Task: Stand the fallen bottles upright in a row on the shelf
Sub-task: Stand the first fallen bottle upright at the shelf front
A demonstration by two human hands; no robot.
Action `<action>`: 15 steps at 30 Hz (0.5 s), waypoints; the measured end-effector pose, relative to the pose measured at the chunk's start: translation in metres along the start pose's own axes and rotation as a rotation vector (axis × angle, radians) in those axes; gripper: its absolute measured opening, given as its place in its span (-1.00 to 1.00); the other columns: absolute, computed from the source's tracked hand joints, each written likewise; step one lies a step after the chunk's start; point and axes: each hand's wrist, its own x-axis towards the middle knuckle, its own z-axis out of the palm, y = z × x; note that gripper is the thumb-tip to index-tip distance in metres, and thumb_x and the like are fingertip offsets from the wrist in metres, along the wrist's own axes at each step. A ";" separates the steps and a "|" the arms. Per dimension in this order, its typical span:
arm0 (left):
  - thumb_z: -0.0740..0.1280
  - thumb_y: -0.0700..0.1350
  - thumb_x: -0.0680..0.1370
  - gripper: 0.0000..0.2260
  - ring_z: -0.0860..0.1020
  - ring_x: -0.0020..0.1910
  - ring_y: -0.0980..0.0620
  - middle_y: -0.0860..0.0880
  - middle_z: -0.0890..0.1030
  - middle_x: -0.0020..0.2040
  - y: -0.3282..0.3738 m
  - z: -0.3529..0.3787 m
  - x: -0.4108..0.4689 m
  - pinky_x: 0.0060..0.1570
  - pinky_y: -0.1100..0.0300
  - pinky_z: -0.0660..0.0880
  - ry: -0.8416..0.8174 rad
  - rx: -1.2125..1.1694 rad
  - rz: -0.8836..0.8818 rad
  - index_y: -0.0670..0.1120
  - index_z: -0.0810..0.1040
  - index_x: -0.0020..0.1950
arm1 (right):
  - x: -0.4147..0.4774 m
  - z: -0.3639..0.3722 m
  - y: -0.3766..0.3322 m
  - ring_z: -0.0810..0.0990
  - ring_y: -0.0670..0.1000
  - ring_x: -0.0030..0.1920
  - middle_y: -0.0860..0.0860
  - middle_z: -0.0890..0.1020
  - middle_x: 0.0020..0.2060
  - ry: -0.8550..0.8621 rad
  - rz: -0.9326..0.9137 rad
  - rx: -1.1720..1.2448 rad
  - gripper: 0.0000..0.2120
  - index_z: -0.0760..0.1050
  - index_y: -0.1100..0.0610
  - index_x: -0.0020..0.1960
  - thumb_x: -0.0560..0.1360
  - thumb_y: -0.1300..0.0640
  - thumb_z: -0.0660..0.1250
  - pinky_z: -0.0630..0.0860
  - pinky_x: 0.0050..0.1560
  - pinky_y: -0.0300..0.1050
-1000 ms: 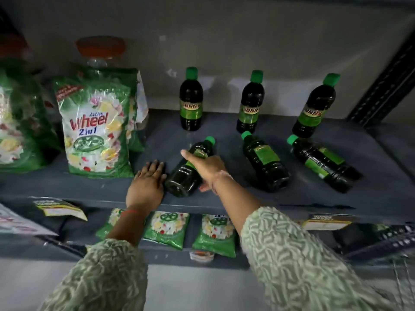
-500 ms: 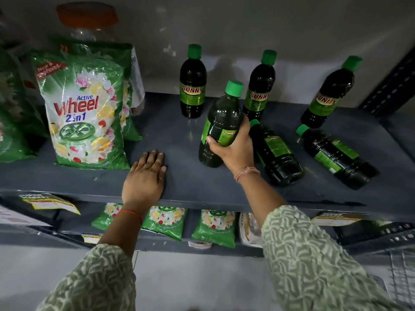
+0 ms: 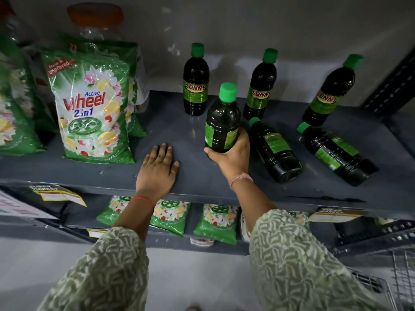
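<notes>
Righting a fallen bottle (image 3: 221, 124) on the shelf (image 3: 197, 176).
My right hand (image 3: 233, 157) clasps its smooth, probably heavy base; left hand (image 3: 157, 169) lies flat, empty.

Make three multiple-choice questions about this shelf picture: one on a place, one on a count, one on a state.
1. Where does the left hand rest?
A. flat on the shelf
B. on a bottle cap
C. on the detergent bag

2. How many bottles lie on their side?
A. none
B. two
C. four

3. How is the bottle in the right hand held?
A. upside down
B. lying flat
C. upright, cap up

Answers:
1 A, the palm lies on bare shelf near the front edge.
2 B, two lying bottles are right of the held bottle.
3 C, its green cap points up.
</notes>
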 end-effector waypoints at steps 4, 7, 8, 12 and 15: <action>-0.02 0.01 0.60 -0.52 -0.01 0.53 -0.08 -0.08 0.05 0.55 0.001 -0.002 0.000 0.50 0.03 -0.04 -0.018 0.014 0.001 -0.12 0.03 0.49 | 0.003 -0.012 0.009 0.55 -0.02 0.05 -0.02 0.54 0.04 -0.204 0.057 0.118 -0.28 0.23 0.08 0.28 0.23 0.21 0.51 0.51 0.19 0.03; -0.03 0.03 0.60 -0.51 -0.03 0.54 -0.06 -0.07 0.04 0.55 0.001 -0.002 0.000 0.50 0.04 -0.06 -0.022 0.012 -0.010 -0.10 0.02 0.49 | 0.003 -0.009 0.005 0.38 0.06 0.30 0.07 0.40 0.27 -0.160 -0.012 0.049 0.00 0.15 0.08 0.37 0.09 -0.10 0.59 0.34 0.36 0.07; -0.03 0.03 0.60 -0.51 -0.03 0.54 -0.06 -0.06 0.04 0.55 0.001 -0.002 0.000 0.50 0.04 -0.06 -0.021 0.013 -0.009 -0.10 0.02 0.49 | 0.002 -0.004 0.002 0.32 0.11 0.34 0.11 0.35 0.31 -0.113 -0.022 -0.022 0.07 0.12 0.10 0.40 0.06 -0.15 0.59 0.28 0.38 0.08; -0.03 0.03 0.60 -0.51 -0.03 0.54 -0.05 -0.06 0.04 0.55 0.000 -0.003 -0.001 0.50 0.05 -0.06 -0.021 0.012 -0.010 -0.09 0.02 0.50 | -0.003 0.005 -0.007 0.40 0.18 0.24 0.18 0.40 0.22 -0.015 -0.040 -0.081 -0.07 0.20 0.20 0.34 0.12 -0.01 0.59 0.37 0.26 0.05; -0.03 0.03 0.60 -0.52 -0.03 0.54 -0.04 -0.05 0.03 0.56 0.001 -0.003 0.000 0.50 0.06 -0.07 -0.024 0.009 -0.018 -0.09 0.02 0.50 | -0.001 -0.007 -0.003 0.53 0.06 0.06 0.06 0.53 0.07 -0.118 -0.013 -0.001 -0.31 0.31 0.12 0.27 0.21 0.14 0.53 0.48 0.10 -0.09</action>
